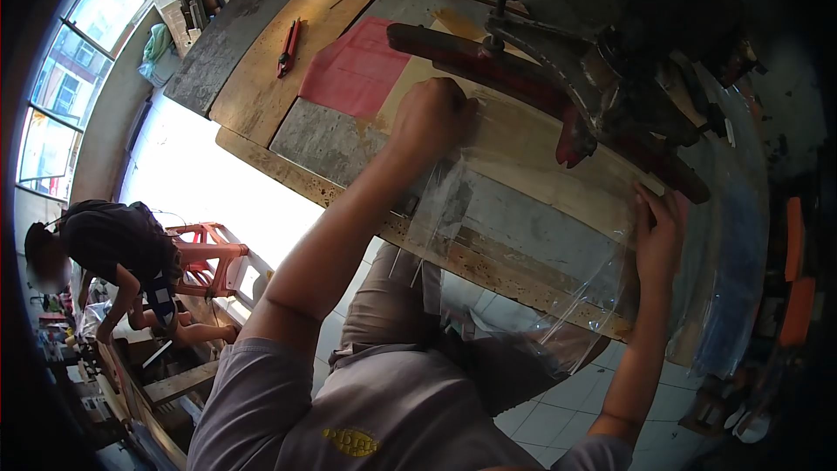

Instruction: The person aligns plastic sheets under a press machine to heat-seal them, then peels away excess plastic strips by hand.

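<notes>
My left hand (432,113) is closed in a fist over the left part of a clear plastic sheet (445,196), which hangs over the table's front edge. What its fingers hold is hidden. At the sheet's right side, my right hand (658,222) has its fingers together near the end of a pale board (540,157); its grip is too small to make out. Above the board stretches a dark red machine bar (514,70). A pink sheet (356,68) lies to the left of my left hand.
A red cutter (289,48) lies on the wooden board (253,92) at the upper left. The machine's metal frame (602,70) rises behind the bar. Blue-tinted plastic (732,288) hangs at the right. Another person (118,244) bends near a red stool (214,257) at the left.
</notes>
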`<state>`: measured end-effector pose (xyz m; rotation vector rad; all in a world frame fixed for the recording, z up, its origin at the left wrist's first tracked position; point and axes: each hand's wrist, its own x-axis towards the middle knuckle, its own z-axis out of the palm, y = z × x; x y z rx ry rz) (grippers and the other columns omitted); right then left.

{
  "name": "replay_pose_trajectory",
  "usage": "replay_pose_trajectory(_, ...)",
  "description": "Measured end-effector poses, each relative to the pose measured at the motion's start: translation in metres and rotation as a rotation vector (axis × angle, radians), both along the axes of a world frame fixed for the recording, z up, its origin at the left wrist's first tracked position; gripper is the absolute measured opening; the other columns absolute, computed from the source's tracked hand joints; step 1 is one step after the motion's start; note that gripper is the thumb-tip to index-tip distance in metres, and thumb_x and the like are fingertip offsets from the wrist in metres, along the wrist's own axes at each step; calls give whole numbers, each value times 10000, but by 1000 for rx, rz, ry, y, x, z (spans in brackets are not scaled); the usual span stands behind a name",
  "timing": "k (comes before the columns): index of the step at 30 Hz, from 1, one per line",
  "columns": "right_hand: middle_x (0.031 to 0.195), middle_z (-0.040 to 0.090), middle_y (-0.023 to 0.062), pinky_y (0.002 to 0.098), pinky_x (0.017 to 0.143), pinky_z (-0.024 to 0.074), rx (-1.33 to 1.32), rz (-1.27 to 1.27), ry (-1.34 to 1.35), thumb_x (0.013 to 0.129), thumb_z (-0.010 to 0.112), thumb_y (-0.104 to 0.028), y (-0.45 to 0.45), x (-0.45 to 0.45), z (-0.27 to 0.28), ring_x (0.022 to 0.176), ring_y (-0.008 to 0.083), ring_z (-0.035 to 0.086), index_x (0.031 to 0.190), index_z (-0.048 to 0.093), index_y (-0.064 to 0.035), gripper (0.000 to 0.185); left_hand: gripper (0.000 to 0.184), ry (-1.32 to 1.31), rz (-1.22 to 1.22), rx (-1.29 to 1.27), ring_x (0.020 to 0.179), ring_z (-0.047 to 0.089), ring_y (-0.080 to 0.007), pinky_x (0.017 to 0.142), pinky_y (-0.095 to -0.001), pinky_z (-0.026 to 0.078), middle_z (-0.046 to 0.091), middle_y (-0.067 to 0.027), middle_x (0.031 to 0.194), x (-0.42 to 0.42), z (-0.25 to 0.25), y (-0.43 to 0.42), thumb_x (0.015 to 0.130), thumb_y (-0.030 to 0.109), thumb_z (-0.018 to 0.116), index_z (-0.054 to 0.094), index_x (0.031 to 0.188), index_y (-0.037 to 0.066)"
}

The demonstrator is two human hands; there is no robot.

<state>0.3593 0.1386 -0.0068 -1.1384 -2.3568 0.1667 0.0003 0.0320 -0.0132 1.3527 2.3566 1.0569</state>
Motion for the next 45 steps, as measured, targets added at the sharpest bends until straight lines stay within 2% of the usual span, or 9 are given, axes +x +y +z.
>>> replay_pose_trajectory(2,1228,690,139,391,974,520,-29,-16,-4,997,654,-87,0,0,0,1177,314,664,1209,746,-66,232,283,4,0,-1,842,728,-401,820,-473,572,725,-244,816,0,-1,0,858,259,711,764,864,-19)
replay_pose_trajectory(5,1221,702,108,411,1042,471,-44,-27,22,981,668,-83,1,0,-2,1255,320,566,1199,762,-98,237,279,3,16,3,819,732,-395,807,-468,577,724,-239,797,-1,-2,2,853,255,713,768,852,-19)
replay_pose_trajectory(11,1235,701,102,407,1065,456,-42,-44,18,976,674,-93,1,2,-3,1266,319,560,1198,770,-118,243,270,11,20,-1,769,735,-389,783,-466,586,720,-232,754,2,5,2,836,244,717,775,820,-19)
replay_pose_trajectory(14,1153,703,94,414,1048,458,-1,-35,20,973,678,-94,1,1,-3,1211,313,575,1197,775,-132,247,317,-17,-2,-34,777,739,-347,741,-454,570,735,-207,798,-3,2,3,838,294,741,760,883,-19)
replay_pose_trajectory(20,978,648,100,428,989,469,-17,-70,-27,964,686,-97,1,5,-4,1059,316,593,1208,773,-141,262,307,36,-8,-15,767,736,-348,724,-461,566,729,-199,776,-3,0,3,827,296,750,751,848,-10)
replay_pose_trajectory(29,991,645,128,430,958,472,36,-43,9,969,683,-129,-2,3,-3,1049,349,599,1210,770,-125,256,305,74,35,34,798,737,-361,741,-471,565,730,-206,788,0,-4,1,821,300,764,735,857,-2)
replay_pose_trajectory(38,1002,614,128,403,879,481,29,50,-31,1012,641,-135,-14,24,4,963,291,578,1224,749,-59,250,356,28,-16,115,795,740,-343,730,-444,571,733,-170,792,7,7,-43,844,346,784,710,976,23)
replay_pose_trajectory(41,1083,643,129,400,900,501,-159,10,87,1037,604,-122,-43,33,12,1006,291,649,1262,721,-69,259,322,140,-29,172,773,736,-316,715,-425,569,730,-144,818,1,11,-83,869,321,779,700,1003,38)
replay_pose_trajectory(45,1211,652,136,394,1008,483,-25,-24,191,1083,541,-150,-86,55,-4,1160,300,634,1295,689,-47,279,221,169,-28,325,824,717,-287,742,-402,560,725,-127,926,-18,-3,-148,918,231,731,707,1044,51)
